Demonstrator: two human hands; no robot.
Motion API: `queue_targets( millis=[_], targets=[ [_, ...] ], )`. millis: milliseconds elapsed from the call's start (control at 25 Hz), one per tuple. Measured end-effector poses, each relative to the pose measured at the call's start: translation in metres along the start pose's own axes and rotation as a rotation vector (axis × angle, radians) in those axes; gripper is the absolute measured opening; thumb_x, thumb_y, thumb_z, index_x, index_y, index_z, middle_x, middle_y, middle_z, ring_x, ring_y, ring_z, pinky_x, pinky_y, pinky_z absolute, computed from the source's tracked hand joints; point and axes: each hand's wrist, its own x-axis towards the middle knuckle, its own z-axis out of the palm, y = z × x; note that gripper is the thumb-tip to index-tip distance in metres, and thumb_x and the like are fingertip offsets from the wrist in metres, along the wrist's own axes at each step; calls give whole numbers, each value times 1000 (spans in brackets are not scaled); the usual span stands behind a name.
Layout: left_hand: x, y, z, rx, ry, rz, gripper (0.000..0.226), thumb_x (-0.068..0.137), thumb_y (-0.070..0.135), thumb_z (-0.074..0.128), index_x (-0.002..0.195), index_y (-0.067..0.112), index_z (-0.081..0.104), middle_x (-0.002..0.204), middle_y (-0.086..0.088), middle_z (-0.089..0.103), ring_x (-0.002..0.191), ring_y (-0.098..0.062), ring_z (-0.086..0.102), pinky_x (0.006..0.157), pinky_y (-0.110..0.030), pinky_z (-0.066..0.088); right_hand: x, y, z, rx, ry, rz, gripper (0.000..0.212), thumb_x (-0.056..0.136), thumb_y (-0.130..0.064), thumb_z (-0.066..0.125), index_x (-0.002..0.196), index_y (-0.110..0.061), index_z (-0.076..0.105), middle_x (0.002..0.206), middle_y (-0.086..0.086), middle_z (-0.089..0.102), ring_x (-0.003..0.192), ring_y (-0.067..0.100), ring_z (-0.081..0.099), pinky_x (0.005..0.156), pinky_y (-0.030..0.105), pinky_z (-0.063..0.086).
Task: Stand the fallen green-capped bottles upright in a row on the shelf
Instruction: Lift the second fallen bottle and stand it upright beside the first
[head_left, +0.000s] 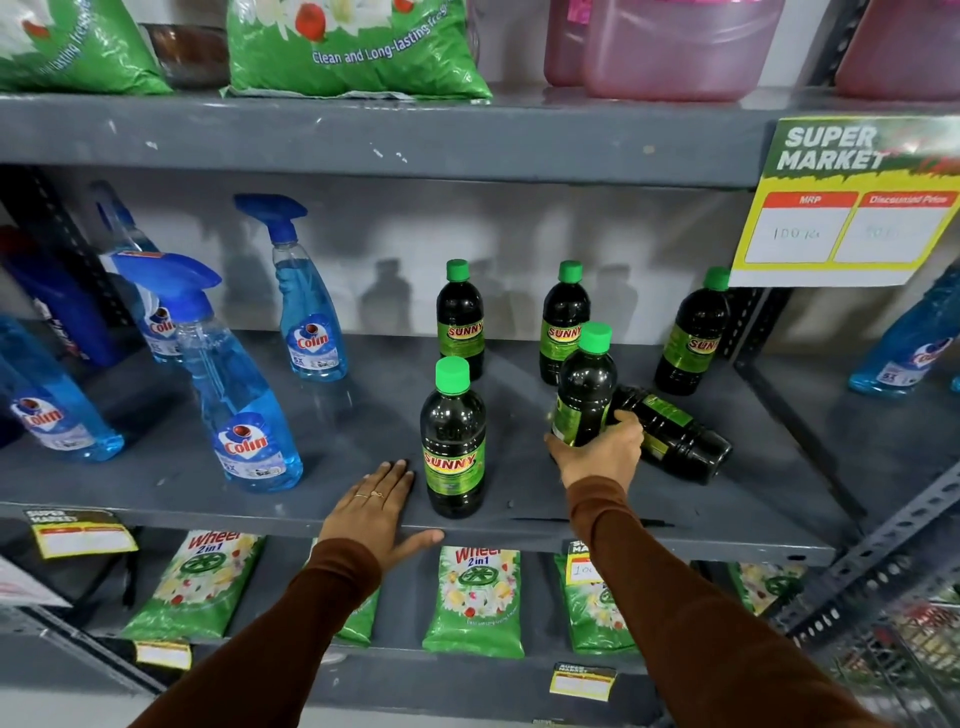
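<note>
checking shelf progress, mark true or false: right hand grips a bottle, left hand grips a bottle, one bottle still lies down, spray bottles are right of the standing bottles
1. The right hand grips an upright dark green-capped plastic bottle. True.
2. The left hand grips a bottle. False: it rests flat, open, on the grey metal shelf.
3. One dark bottle lies on its side behind the right hand. True.
4. The blue trigger spray bottles all stand right of the standing bottles. False: most stand left.
</note>
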Motion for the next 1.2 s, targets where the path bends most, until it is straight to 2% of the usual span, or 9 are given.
queue_targets(
  millis=[160, 320, 480, 600, 680, 760, 880, 1000, 1200],
  targets=[
    [0, -1, 3, -2, 15, -4, 109, 63, 86, 2, 131, 9, 39, 139, -10, 44, 128, -25, 40, 106, -42, 31, 1, 6, -1, 128, -48, 46, 102, 57, -15, 80, 137, -18, 16, 126, 14, 54, 114, 31, 53, 100, 45, 45],
    [0, 1, 0, -16, 12, -20, 108, 64, 86, 2, 132, 10, 38, 140, -9, 43, 129, -24, 39, 106, -41, 30, -1, -12, 6, -54, 86, 6, 111, 50, -36, 87, 134, -2, 23, 129, 23, 44, 120, 38, 42, 99, 48, 41],
    [-1, 1, -2, 0, 39, -3, 112, 61, 87, -2, 134, 11, 34, 143, -8, 38, 132, -23, 34, 108, -39, 26, 9, -4, 4, 75, 21, 23, 93, 56, -15, 83, 129, -6, 26, 116, 21, 58, 104, 38, 58, 93, 41, 48],
    [-2, 1, -1, 7, 11, -33, 105, 67, 85, 4, 127, 10, 45, 134, -9, 51, 123, -24, 47, 101, -42, 36, 6, 3, 3, 166, -32, 5, 100, 61, -10, 78, 138, -10, 14, 135, 20, 46, 118, 34, 51, 102, 40, 42],
    [-1, 1, -1, -5, 39, -12, 111, 62, 87, -2, 133, 11, 35, 142, -9, 40, 131, -24, 36, 107, -39, 27, 3, 0, 7, 61, 6, -13, 112, 55, -26, 85, 139, -5, 14, 141, 21, 34, 128, 34, 39, 107, 42, 37],
    [-1, 1, -3, -20, 37, 5, 119, 52, 88, -11, 139, 13, 20, 150, -6, 23, 137, -21, 21, 112, -34, 14, 3, -8, 9, -99, 77, -7, 116, 48, -40, 87, 135, 0, 21, 132, 26, 38, 122, 38, 39, 102, 46, 40],
    [-2, 2, -6, -23, 18, 0, 123, 47, 89, -15, 140, 14, 14, 152, -4, 17, 139, -19, 14, 112, -32, 8, 7, -6, 8, -55, 44, 11, 100, 54, -24, 86, 131, -3, 25, 123, 23, 49, 115, 39, 47, 95, 47, 44],
    [-2, 1, -4, -14, 27, -1, 123, 49, 89, -15, 139, 13, 19, 150, -6, 22, 138, -20, 18, 112, -34, 11, 7, 0, 5, 39, -30, 30, 95, 63, -9, 76, 137, -9, 16, 126, 22, 53, 114, 38, 53, 96, 42, 44],
    [-3, 3, -6, -25, 20, 5, 124, 48, 88, -16, 140, 12, 17, 151, -8, 19, 138, -22, 16, 113, -35, 10, 5, -14, 11, -134, 31, 24, 115, 52, -33, 87, 136, 0, 16, 131, 26, 39, 120, 41, 41, 98, 49, 41]
  ],
)
